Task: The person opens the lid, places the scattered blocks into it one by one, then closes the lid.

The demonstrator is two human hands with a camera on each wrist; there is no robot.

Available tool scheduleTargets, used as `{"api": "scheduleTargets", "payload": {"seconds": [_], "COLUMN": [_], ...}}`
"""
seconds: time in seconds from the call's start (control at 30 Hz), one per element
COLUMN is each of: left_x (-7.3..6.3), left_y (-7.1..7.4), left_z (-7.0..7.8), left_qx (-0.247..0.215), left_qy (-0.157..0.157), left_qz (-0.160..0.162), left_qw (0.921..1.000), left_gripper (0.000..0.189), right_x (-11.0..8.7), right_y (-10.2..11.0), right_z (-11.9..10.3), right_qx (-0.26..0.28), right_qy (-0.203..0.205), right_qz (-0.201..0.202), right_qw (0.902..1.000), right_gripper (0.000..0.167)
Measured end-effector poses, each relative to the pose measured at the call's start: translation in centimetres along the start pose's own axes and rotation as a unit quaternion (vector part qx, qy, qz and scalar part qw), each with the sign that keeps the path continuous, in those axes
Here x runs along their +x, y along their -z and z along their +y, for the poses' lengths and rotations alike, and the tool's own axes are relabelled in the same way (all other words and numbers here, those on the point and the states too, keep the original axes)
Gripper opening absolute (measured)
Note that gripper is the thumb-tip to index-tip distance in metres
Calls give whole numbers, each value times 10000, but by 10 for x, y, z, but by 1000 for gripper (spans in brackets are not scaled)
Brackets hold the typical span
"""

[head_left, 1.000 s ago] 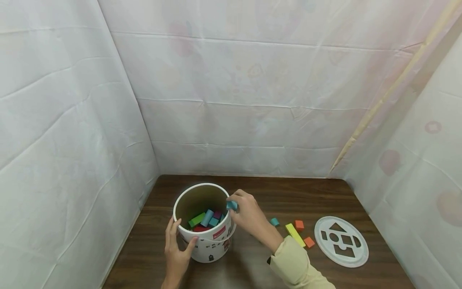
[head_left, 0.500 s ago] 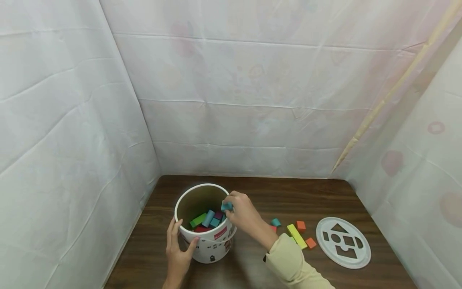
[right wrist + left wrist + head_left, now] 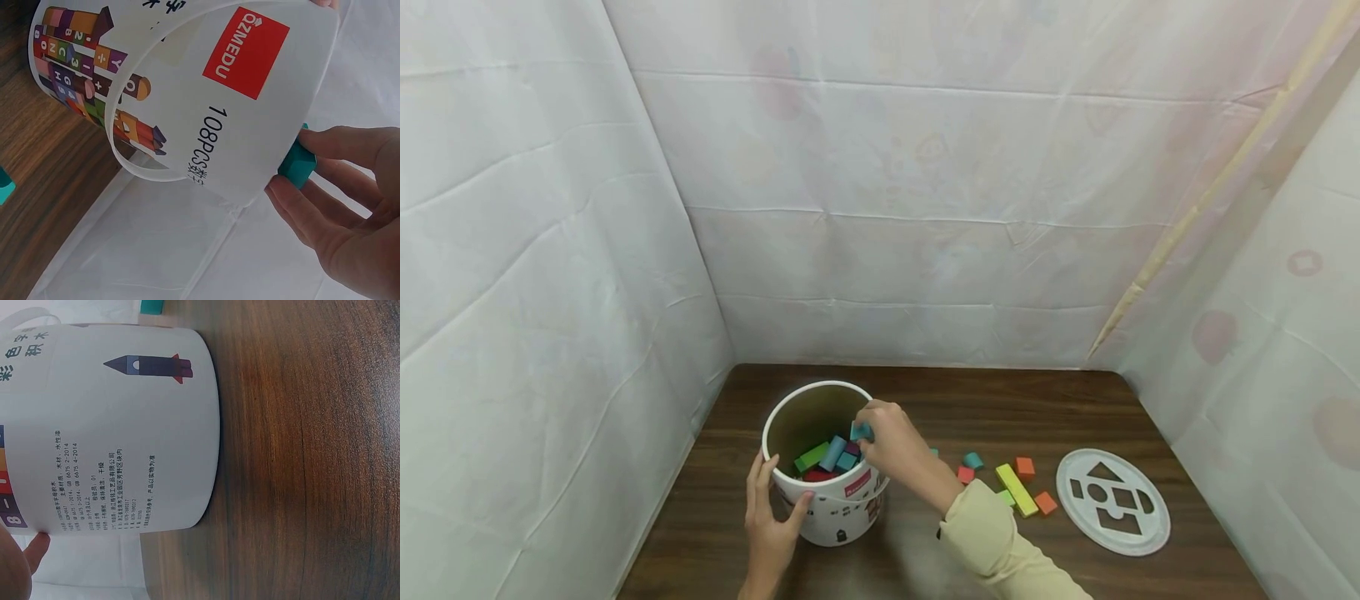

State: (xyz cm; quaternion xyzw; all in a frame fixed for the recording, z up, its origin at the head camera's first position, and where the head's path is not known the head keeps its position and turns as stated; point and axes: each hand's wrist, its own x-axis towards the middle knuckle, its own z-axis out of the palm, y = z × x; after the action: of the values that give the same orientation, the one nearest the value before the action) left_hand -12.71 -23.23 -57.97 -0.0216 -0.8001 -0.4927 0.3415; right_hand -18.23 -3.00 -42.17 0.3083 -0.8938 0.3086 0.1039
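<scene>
L hand (image 3: 771,533), bottom ctr of head view, grips the white bucket (image 3: 823,521), thumb on outer wall, fingers at rim. Bucket's upright on brown table (image 3: 1022,396), lower ctr. R hand (image 3: 897,446), just right of it, pinches a teal block (image 3: 859,432) btwn thumb & fingers at bucket's mouth. Inside: green block (image 3: 812,457), blue block (image 3: 832,452), etc. Lower R: yellow block (image 3: 1016,490), lid (image 3: 1138,533) w/ cutouts.

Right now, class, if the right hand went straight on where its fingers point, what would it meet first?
Probably the blocks piled inside the bucket, met first by the teal block the right hand pinches; depth is unclear, so perhaps the inner wall.
</scene>
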Motion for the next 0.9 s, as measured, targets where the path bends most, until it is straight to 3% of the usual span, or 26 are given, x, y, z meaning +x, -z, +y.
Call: {"api": "scheduleTargets", "payload": {"seconds": [0.4,0.9], "left_x": [0,1], "left_y": [1,0], "left_z": [0,1], "left_qx": [-41,-97], "left_qy": [-76,-131], "left_qz": [-20,79], "left_qw": [10000,9998], "left_gripper": [80,79], "right_x": [5,4], "right_y": [-10,-10], "right_z": [4,-2], "right_qx": [-97,-29], "right_qy": [-85,177], "right_qz": [-233,38], "right_qw": [9996,9998], "right_gripper": [17,18]}}
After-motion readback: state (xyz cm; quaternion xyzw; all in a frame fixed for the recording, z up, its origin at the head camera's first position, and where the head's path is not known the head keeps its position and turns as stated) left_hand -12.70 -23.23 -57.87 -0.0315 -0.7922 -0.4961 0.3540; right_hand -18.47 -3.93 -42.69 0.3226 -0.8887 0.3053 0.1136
